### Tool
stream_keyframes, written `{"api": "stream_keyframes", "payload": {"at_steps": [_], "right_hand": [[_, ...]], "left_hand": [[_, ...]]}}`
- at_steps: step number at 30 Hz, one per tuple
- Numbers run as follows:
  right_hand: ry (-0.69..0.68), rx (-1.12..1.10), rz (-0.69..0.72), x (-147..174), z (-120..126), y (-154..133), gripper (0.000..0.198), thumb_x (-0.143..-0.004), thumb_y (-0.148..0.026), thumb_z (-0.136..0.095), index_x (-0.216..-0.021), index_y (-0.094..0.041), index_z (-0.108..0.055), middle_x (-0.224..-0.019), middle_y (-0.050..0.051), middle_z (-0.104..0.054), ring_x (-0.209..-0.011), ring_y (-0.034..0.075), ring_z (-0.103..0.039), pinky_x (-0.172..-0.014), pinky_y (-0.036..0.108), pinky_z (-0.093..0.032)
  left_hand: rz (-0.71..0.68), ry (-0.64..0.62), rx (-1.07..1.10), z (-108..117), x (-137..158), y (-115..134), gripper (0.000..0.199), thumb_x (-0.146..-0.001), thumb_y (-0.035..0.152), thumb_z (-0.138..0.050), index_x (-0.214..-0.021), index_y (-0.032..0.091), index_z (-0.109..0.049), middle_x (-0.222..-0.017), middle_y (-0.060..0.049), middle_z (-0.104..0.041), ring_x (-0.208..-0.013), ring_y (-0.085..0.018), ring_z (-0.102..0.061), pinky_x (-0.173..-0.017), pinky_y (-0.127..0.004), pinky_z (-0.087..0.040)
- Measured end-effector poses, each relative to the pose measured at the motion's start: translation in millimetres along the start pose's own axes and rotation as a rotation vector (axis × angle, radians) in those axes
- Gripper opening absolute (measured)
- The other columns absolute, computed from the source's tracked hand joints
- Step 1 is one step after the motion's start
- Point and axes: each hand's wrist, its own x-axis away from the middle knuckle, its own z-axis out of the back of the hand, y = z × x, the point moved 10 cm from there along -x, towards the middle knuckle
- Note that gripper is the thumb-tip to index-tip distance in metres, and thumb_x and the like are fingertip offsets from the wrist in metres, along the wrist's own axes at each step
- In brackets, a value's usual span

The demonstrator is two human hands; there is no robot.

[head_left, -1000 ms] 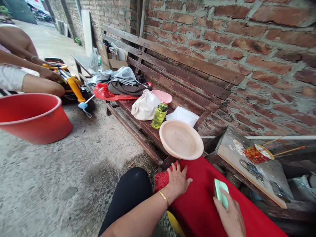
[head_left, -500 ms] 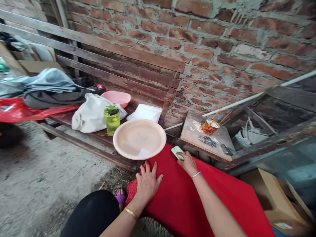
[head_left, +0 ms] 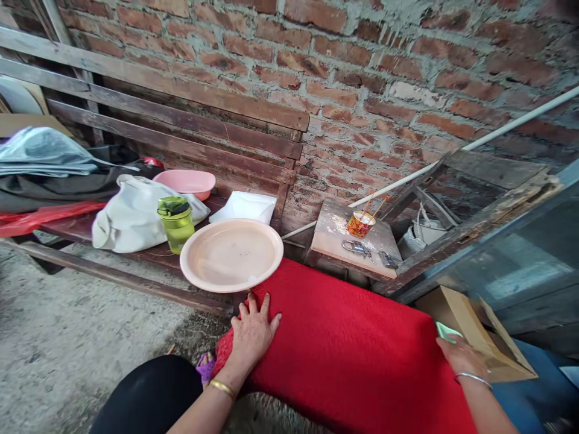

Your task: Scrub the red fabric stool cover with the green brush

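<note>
A red cloth (head_left: 335,337) is spread over a long surface in front of me. Flat near its left end lies my left hand (head_left: 254,330), fingers apart, just below a pale pink basin (head_left: 231,253). At the cloth's far right edge my right hand (head_left: 465,355) is closed around a light green, flat piece with rounded corners (head_left: 447,331). My fingers cover part of that piece, and its exact kind cannot be made out. The basin seems to hold shallow water and a small white bit near its front rim.
A bench (head_left: 194,114) by the brick wall carries a white bag (head_left: 131,214), a green bottle (head_left: 176,224), a pink tub (head_left: 187,182) and a white packet (head_left: 244,208). A patterned cup (head_left: 360,224) and a padlock (head_left: 356,247) sit on a small table. A cardboard box (head_left: 479,334) stands right.
My right hand has slid the light green piece from beside the basin along the cloth to its right end. My left hand stays pressed on the cloth. The view has turned right.
</note>
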Motion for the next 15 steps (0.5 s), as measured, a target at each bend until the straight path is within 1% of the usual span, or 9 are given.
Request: {"api": "stream_keyframes", "payload": {"at_steps": [1, 2, 4, 5, 7, 10, 12, 14, 15], "right_hand": [[-0.014, -0.015, -0.027, 5.3, -0.5, 3.7, 0.039, -0.083, -0.039, -0.044, -0.103, -0.019, -0.071, -0.080, 0.020, -0.070, -0.079, 0.037, -0.069, -0.075, 0.050, -0.050], [-0.024, -0.033, -0.031, 11.3, -2.7, -0.7, 0.040, -0.083, -0.041, -0.045, -0.106, -0.020, -0.070, -0.081, 0.018, -0.070, -0.083, 0.037, -0.069, -0.078, 0.050, -0.050], [-0.050, -0.079, 0.011, 25.5, -12.7, -31.3, 0.047, -0.084, -0.046, -0.046, -0.117, -0.019, -0.067, -0.081, 0.014, -0.068, -0.090, 0.035, -0.067, -0.080, 0.047, -0.050], [-0.063, -0.103, 0.047, 34.1, -19.3, -55.6, 0.052, -0.085, -0.048, -0.046, -0.123, -0.018, -0.065, -0.083, 0.012, -0.067, -0.091, 0.034, -0.067, -0.081, 0.045, -0.051], [-0.082, -0.153, 0.149, 55.3, -33.0, -117.6, 0.057, -0.087, -0.051, -0.045, -0.130, -0.017, -0.062, -0.090, 0.011, -0.064, -0.090, 0.030, -0.065, -0.082, 0.040, -0.050], [-0.106, -0.223, 0.370, 98.8, -49.7, -224.7, 0.047, -0.089, -0.047, -0.051, -0.128, -0.025, -0.064, -0.105, 0.007, -0.060, -0.094, 0.022, -0.063, -0.088, 0.032, -0.047], [-0.122, -0.244, 0.506, 129.8, -57.6, -285.6, 0.041, -0.088, -0.043, -0.057, -0.125, -0.030, -0.067, -0.107, 0.005, -0.057, -0.095, 0.019, -0.061, -0.087, 0.029, -0.046], [-0.131, -0.250, 0.603, 153.2, -63.1, -327.0, 0.039, -0.086, -0.041, -0.062, -0.124, -0.033, -0.067, -0.107, 0.004, -0.056, -0.096, 0.019, -0.059, -0.088, 0.028, -0.044], [-0.134, -0.248, 0.632, 159.7, -65.2, -338.7, 0.038, -0.085, -0.040, -0.064, -0.123, -0.034, -0.067, -0.107, 0.004, -0.056, -0.097, 0.019, -0.059, -0.089, 0.028, -0.043]], "left_hand": [[-0.002, 0.006, 0.002, 0.5, 0.0, 0.2, 0.064, -0.096, 0.056, -0.043, -0.153, 0.028, -0.042, -0.155, -0.021, -0.040, -0.128, -0.042, -0.047, -0.091, -0.052, -0.048], [-0.003, 0.010, 0.003, 0.8, 0.1, 0.4, 0.064, -0.096, 0.056, -0.043, -0.153, 0.027, -0.042, -0.155, -0.021, -0.040, -0.128, -0.042, -0.047, -0.091, -0.053, -0.048], [-0.004, 0.014, 0.009, 1.3, 0.3, 0.5, 0.065, -0.096, 0.057, -0.043, -0.153, 0.027, -0.043, -0.154, -0.022, -0.042, -0.128, -0.043, -0.047, -0.091, -0.053, -0.047], [-0.006, 0.016, 0.012, 1.8, 0.5, 0.7, 0.065, -0.096, 0.057, -0.044, -0.153, 0.027, -0.043, -0.153, -0.022, -0.042, -0.128, -0.043, -0.047, -0.091, -0.053, -0.047], [-0.008, 0.026, 0.015, 3.6, 0.7, 0.9, 0.064, -0.096, 0.057, -0.044, -0.152, 0.027, -0.044, -0.153, -0.021, -0.043, -0.127, -0.042, -0.048, -0.091, -0.053, -0.048], [-0.007, 0.031, 0.016, 6.0, 0.6, 0.8, 0.064, -0.095, 0.057, -0.044, -0.152, 0.026, -0.045, -0.153, -0.022, -0.044, -0.127, -0.042, -0.049, -0.091, -0.053, -0.047], [-0.007, 0.027, 0.015, 6.6, 0.1, 0.7, 0.064, -0.095, 0.057, -0.045, -0.152, 0.026, -0.045, -0.152, -0.022, -0.044, -0.127, -0.042, -0.049, -0.091, -0.052, -0.047], [-0.006, 0.026, 0.015, 6.9, -0.5, 0.6, 0.064, -0.095, 0.057, -0.045, -0.151, 0.027, -0.045, -0.152, -0.021, -0.044, -0.125, -0.041, -0.050, -0.090, -0.052, -0.047], [-0.004, 0.027, 0.014, 6.9, -0.7, 0.5, 0.064, -0.095, 0.057, -0.044, -0.152, 0.027, -0.045, -0.152, -0.021, -0.044, -0.125, -0.041, -0.051, -0.090, -0.051, -0.047]]}}
